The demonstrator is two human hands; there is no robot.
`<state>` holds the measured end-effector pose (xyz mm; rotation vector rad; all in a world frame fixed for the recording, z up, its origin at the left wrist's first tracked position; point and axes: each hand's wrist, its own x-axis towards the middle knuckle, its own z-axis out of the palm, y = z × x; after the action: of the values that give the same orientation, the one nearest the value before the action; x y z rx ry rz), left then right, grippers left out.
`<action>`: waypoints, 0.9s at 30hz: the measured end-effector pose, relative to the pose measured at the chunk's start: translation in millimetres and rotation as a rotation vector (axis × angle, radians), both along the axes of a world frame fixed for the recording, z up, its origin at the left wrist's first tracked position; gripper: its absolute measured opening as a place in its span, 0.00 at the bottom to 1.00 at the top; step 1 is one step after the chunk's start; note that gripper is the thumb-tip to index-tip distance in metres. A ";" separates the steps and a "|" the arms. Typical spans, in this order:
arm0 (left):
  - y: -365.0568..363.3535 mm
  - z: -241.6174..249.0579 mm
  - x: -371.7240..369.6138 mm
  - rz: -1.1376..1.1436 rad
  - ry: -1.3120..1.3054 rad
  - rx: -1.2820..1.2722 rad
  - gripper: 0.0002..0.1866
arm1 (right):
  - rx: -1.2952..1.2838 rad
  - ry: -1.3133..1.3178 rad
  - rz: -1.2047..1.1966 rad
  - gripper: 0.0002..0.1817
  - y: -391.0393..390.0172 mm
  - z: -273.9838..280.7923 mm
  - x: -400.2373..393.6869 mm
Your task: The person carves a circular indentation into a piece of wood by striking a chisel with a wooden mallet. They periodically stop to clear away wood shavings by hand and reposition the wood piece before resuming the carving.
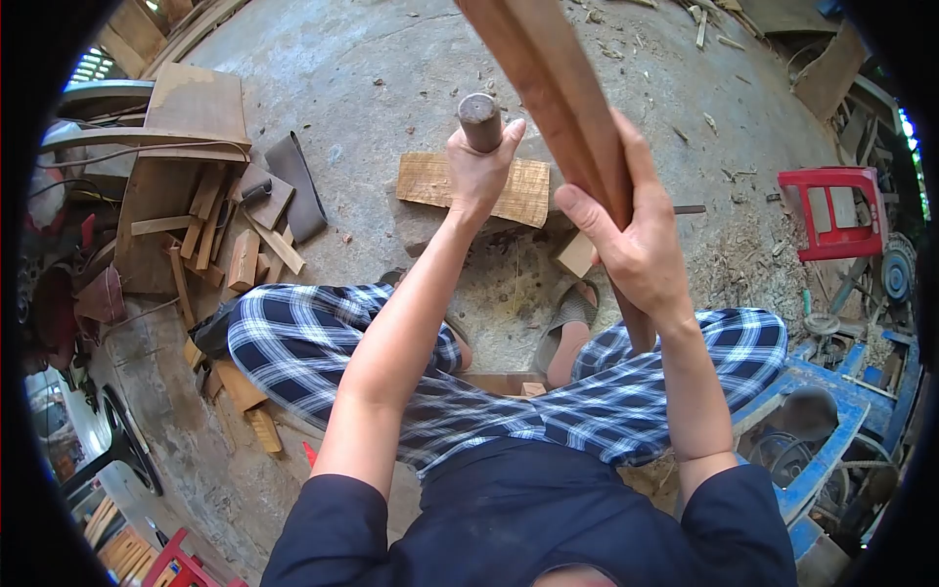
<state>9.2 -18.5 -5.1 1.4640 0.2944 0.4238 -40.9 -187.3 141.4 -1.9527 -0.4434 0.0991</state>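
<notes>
My left hand (pixel 477 171) is closed around a dark cylindrical bar (pixel 480 121), whose worn round end points up at me. Below that hand, a light-brown wooden block (pixel 423 178) lies crosswise on a low support. My right hand (pixel 636 240) grips a long, curved reddish-brown wooden piece (pixel 562 88), thumb on one side and fingers on the other. The piece slants from beyond the top edge down to my knee, its upper end out of view. A small wood block (pixel 575 256) sits near my foot, partly hidden. Behind my right wrist a thin dark rod (pixel 691 209) sticks out.
Wood offcuts (pixel 245 259) and a curved-framed wooden panel (pixel 196 103) crowd the left. At right stand a red plastic stool (pixel 831 176) and a blue metal frame (pixel 841 416) with machine parts. Shavings (pixel 748 235) litter the concrete floor (pixel 352 68).
</notes>
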 end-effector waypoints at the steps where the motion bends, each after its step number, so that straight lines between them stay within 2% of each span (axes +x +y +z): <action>1: -1.7 -4.6 0.8 0.000 0.000 -0.001 0.15 | -0.001 0.000 0.000 0.42 2.7 4.3 0.7; 3: -7.3 -9.4 4.8 -0.015 -0.118 -0.035 0.13 | 0.067 -0.242 -0.005 0.42 8.0 9.9 2.8; 4: -9.1 -10.4 4.1 -0.053 -0.131 -0.049 0.09 | 0.035 -0.381 -0.010 0.43 11.2 7.0 6.6; 5: -11.6 -11.5 2.5 -0.051 -0.136 -0.049 0.09 | 0.035 -0.386 -0.008 0.43 10.5 0.9 8.0; 7: -17.1 -6.3 -1.3 -0.118 -0.226 -0.173 0.08 | -0.478 -0.272 0.063 0.44 5.4 -7.6 10.8; 9: -14.0 -9.3 6.1 -0.101 -0.218 -0.106 0.08 | -0.465 -0.301 0.073 0.44 3.7 -5.6 17.4; 11: -11.9 -15.7 3.5 -0.080 -0.161 -0.141 0.08 | -0.224 -0.268 0.038 0.44 5.4 0.7 16.1; 12: -7.5 -21.0 5.6 -0.090 -0.133 -0.054 0.09 | -0.148 -0.361 0.028 0.44 7.1 3.0 15.9; 15: -8.6 -26.3 5.4 -0.063 -0.135 -0.067 0.10 | -0.047 -0.286 -0.021 0.44 14.0 1.9 10.2; 16: -10.8 -24.3 5.0 -0.071 -0.144 -0.066 0.10 | -0.215 -0.291 0.012 0.44 10.4 -7.7 12.4; 17: -12.6 -22.2 4.3 -0.034 -0.183 -0.059 0.10 | -0.505 -0.277 0.057 0.43 6.3 -11.3 16.3; 20: -9.5 -10.1 1.5 -0.010 -0.176 -0.112 0.11 | -0.487 -0.357 0.073 0.44 5.8 -0.8 20.0; 21: -8.2 -13.1 -5.2 -0.033 -0.117 -0.174 0.11 | -0.360 -0.350 0.044 0.44 7.3 4.2 17.3; 22: -2.4 -22.2 -5.3 -0.071 -0.088 -0.108 0.11 | -0.232 -0.350 0.017 0.44 9.8 6.2 17.0; 23: -3.2 -28.1 -7.9 -0.064 -0.084 -0.108 0.11 | -0.232 -0.346 0.024 0.44 13.3 2.4 16.1; 25: -6.5 -28.2 -6.0 -0.046 -0.103 -0.057 0.11 | -0.067 -0.327 0.005 0.46 17.5 -6.8 13.5; 26: -10.7 -26.8 -7.1 -0.030 -0.173 -0.063 0.09 | -0.329 -0.303 0.047 0.47 13.6 -8.5 13.3; 27: -14.1 -3.3 -14.9 -0.051 -0.165 -0.118 0.07 | -0.534 -0.243 0.095 0.47 11.5 -6.7 13.3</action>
<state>-5.7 -32.7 -8.5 1.3097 0.1471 0.4756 -27.6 -175.7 134.7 -2.4807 -0.7268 0.0424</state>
